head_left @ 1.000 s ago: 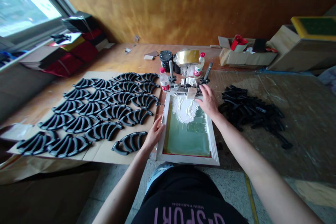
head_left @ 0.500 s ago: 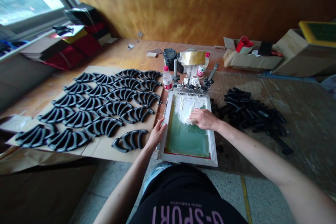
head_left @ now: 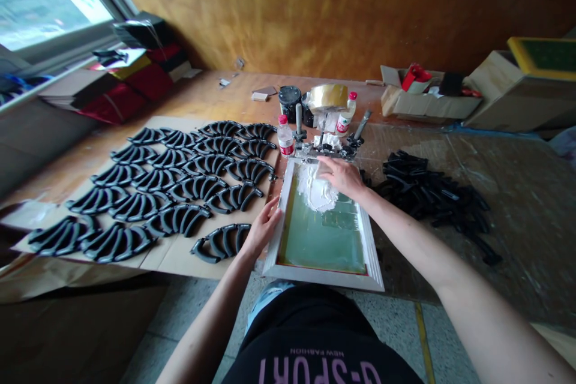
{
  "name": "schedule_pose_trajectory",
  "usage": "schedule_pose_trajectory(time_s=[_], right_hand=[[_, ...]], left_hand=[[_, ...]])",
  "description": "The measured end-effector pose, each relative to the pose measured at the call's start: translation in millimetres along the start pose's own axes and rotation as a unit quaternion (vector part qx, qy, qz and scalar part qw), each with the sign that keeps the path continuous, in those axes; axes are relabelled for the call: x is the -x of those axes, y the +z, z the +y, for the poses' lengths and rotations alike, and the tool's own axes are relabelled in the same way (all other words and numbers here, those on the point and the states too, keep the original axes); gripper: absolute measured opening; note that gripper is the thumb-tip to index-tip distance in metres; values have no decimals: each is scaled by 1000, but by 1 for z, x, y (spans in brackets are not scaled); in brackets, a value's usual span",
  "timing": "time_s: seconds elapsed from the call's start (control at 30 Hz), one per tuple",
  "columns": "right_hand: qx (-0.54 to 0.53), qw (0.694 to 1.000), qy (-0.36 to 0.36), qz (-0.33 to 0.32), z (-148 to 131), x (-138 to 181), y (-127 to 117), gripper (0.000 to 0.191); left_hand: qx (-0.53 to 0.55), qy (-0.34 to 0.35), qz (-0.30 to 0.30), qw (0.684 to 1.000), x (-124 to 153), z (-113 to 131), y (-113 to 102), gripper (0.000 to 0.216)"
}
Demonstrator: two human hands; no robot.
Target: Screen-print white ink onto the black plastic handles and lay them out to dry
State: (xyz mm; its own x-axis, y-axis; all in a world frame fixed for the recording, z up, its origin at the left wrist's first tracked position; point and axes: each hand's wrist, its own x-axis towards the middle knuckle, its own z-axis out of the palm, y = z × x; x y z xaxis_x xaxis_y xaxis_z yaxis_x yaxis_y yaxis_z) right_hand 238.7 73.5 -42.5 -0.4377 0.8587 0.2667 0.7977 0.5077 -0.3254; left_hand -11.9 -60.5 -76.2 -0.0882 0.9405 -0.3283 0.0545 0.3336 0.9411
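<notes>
A silk-screen frame [head_left: 378, 279] with a pale border and green mesh lies before me, tilted up at its near end. White paste [head_left: 317, 195] is spread over the far part of the mesh. My left hand [head_left: 266, 223] grips the frame's left side, thumb and fingers at its edge. Over the paste, at the far end, is my right hand [head_left: 342, 177], its fingers reaching forward and left. A small pale piece seems to sit under those fingers, too hidden to name. Behind the frame stands a metal hinge clamp [head_left: 317, 150] with upright rods.
Rows of curved black pieces [head_left: 139, 204] cover a cardboard sheet [head_left: 168, 249] on the left. A heap of black pieces [head_left: 420, 186] lies on the right. Bottles [head_left: 285, 137], a black tub [head_left: 289, 102] and a tape roll [head_left: 330, 97] stand behind the clamp. Boxes [head_left: 434, 105] sit far right.
My right hand has moved away from me to the far end of the mesh, its fingers straighter. The frame's near end has risen slightly, with my left hand still on its side.
</notes>
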Motion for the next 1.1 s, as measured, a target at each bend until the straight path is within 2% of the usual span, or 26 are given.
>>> schedule_pose_trajectory(time_s=[0.07,0.13,0.2,0.27,0.37,0.5,0.57,0.63,0.7,0.77,0.87,1.0,1.1], right_hand=[[37,998,54,25,17,-17,-12,57],[57,991,102,69,40,-17,-24,53],[63,977,162,125,66,0,-31,41],[64,966,202,147,84,26,-29,30],[51,979,166,105,84,66,-2,31],[23,998,46,34,51,95,42,28],[27,999,19,9,38,98,53,27],[24,999,20,1,34,96,56,17],[5,1000,10,-1,36,93,58,19],[-11,1000,-13,-2,40,91,62,21],[-31,998,-53,5,46,88,70,22],[-94,992,-59,52,32,85,71,25],[-150,983,-87,56,-14,86,69,20]], left_hand=[[8,16,-4,1000,6,19,-3,59],[19,19,-7,1000,10,39,-5,59],[47,37,-2,998,9,58,-3,59],[94,86,9,992,2,76,2,55],[144,154,18,977,-17,102,12,50],[175,165,22,970,-34,117,25,50],[192,157,56,967,-30,106,32,52],[178,108,58,976,-16,82,41,55],[135,11,-6,991,4,47,51,58],[100,-75,-68,990,25,12,62,61],[101,-118,-76,985,48,-25,75,59],[110,-116,-55,986,58,-38,79,55],[142,-97,-17,985,56,-35,71,56]])
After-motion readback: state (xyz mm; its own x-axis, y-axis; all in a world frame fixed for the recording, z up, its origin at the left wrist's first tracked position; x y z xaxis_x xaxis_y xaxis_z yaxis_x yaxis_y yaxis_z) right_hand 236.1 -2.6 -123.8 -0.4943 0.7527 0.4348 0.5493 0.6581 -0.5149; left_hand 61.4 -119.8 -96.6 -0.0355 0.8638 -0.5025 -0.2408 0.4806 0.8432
